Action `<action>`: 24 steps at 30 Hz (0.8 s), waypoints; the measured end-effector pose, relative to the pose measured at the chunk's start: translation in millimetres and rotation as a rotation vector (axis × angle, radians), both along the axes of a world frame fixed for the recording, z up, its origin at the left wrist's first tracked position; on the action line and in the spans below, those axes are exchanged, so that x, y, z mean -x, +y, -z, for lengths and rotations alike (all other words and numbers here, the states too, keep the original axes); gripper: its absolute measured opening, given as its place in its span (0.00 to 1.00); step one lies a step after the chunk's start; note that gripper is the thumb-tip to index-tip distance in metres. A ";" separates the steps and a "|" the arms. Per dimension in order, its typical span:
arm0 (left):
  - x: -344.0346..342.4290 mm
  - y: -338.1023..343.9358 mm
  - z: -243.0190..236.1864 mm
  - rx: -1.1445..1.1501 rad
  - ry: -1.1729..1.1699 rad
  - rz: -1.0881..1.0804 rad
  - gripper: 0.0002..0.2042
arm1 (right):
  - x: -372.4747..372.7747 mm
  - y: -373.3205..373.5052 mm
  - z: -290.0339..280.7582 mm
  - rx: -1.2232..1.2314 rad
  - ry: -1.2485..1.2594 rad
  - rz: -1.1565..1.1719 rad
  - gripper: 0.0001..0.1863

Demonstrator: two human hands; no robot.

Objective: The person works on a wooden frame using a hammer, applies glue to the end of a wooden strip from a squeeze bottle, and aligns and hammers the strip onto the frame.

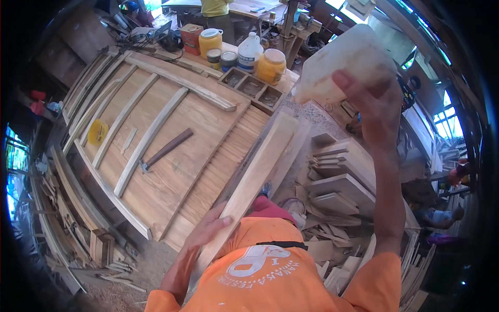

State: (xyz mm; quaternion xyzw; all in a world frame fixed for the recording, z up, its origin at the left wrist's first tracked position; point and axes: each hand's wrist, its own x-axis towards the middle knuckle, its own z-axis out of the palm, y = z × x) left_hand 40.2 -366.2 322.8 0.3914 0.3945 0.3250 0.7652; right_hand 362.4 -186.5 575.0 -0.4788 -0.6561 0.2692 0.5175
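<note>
My left hand (210, 226) grips a pale wooden board (260, 171) near its lower end, low at the centre against my orange shirt. Raised at the upper right, my right hand (371, 101) holds a translucent, whitish plastic container (338, 57) with brownish smudges. Left of the board lies a plywood panel (202, 130) with several wooden battens (145, 140) on it, along with a hammer (166, 150), a small loose strip and a yellow plastic piece (97, 132).
A bench holds a white jug (249, 54), yellow tubs (271, 67), cans (228, 61), a red box (192, 39) and a divided tray (249, 88). Stacked boards (343, 171) and offcuts stand at right, long planks (78, 218) at left. A person (217, 15) stands behind; another (436, 218) is at far right.
</note>
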 end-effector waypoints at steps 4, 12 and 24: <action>-1.9 0.9 2.9 -0.046 0.013 0.010 0.33 | 1.2 3.8 35.1 -0.053 -0.010 -0.095 0.26; -3.0 -2.3 3.8 -0.011 0.038 -0.011 0.37 | -4.3 8.4 38.7 0.110 -0.060 -0.058 0.32; -9.7 2.6 -7.2 0.003 -0.065 0.040 0.34 | -6.0 7.6 21.3 0.134 -0.050 -0.131 0.35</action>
